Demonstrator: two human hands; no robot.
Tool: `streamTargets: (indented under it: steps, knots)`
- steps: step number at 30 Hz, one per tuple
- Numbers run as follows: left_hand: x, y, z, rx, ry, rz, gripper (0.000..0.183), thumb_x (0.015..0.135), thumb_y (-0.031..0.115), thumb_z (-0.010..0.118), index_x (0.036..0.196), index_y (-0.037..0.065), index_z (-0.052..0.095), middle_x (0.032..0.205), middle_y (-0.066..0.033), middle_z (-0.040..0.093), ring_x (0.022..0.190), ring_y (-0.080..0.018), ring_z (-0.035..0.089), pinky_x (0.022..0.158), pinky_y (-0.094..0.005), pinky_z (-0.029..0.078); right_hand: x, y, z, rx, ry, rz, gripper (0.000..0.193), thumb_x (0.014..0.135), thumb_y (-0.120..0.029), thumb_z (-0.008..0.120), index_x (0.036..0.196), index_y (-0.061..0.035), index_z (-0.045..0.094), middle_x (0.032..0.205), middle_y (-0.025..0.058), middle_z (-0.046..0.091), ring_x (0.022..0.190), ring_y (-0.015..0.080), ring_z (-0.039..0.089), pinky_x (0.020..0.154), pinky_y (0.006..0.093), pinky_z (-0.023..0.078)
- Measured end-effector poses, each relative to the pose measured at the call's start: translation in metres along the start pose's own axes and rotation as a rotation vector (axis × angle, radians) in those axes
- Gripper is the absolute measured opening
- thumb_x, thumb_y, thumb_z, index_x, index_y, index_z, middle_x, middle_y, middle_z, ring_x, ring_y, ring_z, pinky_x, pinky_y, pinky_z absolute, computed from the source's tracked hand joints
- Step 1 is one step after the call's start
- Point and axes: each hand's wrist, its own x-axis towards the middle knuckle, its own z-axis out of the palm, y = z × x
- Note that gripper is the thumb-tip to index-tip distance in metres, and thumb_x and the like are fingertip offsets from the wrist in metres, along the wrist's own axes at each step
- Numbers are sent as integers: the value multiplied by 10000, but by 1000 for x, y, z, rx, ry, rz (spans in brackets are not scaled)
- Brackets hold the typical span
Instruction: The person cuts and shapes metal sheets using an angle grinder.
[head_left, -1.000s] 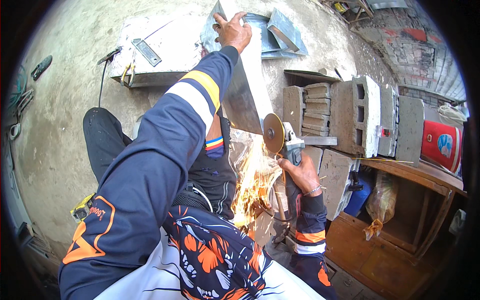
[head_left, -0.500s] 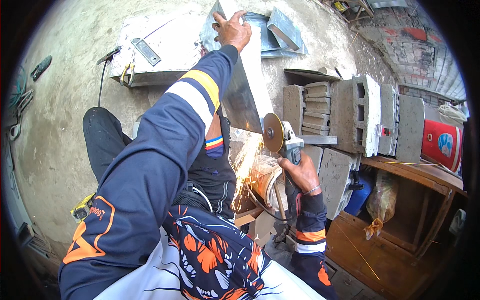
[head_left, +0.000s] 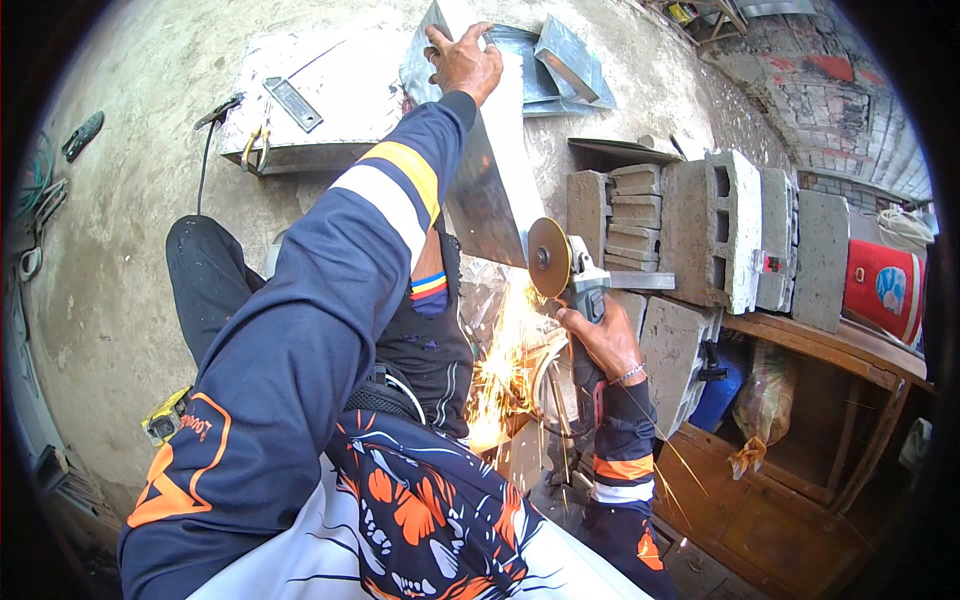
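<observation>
My right hand (head_left: pixel 607 342) is wrapped round the body of an angle grinder (head_left: pixel 590 292), whose round yellow-tan disc (head_left: pixel 549 258) meets the near end of a long bent piece of sheet metal (head_left: pixel 488 195). Bright sparks (head_left: pixel 508 375) spray downward from that contact. At the far end, my left hand (head_left: pixel 467 64) grips the same metal piece, fingers bent over its edges. My left arm reaches across the middle of the view. The grinder's cord hangs below my right hand.
A white-topped low table (head_left: pixel 330 70) holds a metal tool (head_left: pixel 293 104) and yellow-handled pliers (head_left: pixel 258 145). More bent sheet metal (head_left: pixel 570 65) lies beyond. Concrete blocks (head_left: pixel 690 230) stand at right, near a wooden cabinet (head_left: pixel 800 490) and red box (head_left: pixel 883 290). A yellow tape measure (head_left: pixel 165 415) lies left.
The grinder and my right hand have shifted very slightly. The spark stream has grown brighter and wider, with streaks reaching past my right forearm. My left hand holds still.
</observation>
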Motion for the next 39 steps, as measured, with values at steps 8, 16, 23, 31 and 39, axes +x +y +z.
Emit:
streamTargets:
  steps: [8,16,23,31,39]
  knots:
    - [-1,2,1,1,-12,-7,447,880,279,621,1322,344,613,1574,-272,99,1381,-580,271,1021,-721,383,-2,4,1,-37,-2,76,496,779,-344,759,1049,60,660,927,159,721,861,231,687,826,361,526]
    - [-2,3,0,-16,-13,-12,440,875,274,626,1309,343,621,1566,-270,111,1382,-580,269,1014,-725,386,-2,-4,-1,-20,-5,45,490,779,-341,756,1053,53,662,939,156,724,867,232,687,828,357,525]
    - [-1,2,1,-4,12,1,435,875,272,623,1305,339,625,1560,-268,115,1376,-579,274,1009,-730,386,1,-3,0,35,-2,22,484,780,-337,759,1060,46,664,938,148,725,862,222,682,825,353,523]
    - [-1,2,0,-19,0,1,438,877,279,627,1311,341,623,1565,-274,105,1373,-581,276,1015,-730,377,5,7,3,30,-24,105,483,780,-335,758,1035,63,660,915,163,718,840,232,679,816,362,526]
    - [-1,-1,0,-13,-3,-3,442,881,285,629,1318,344,619,1583,-278,91,1387,-580,266,1029,-727,369,7,-2,0,-9,-1,79,461,775,-340,755,991,58,669,854,134,705,782,201,661,767,340,525]
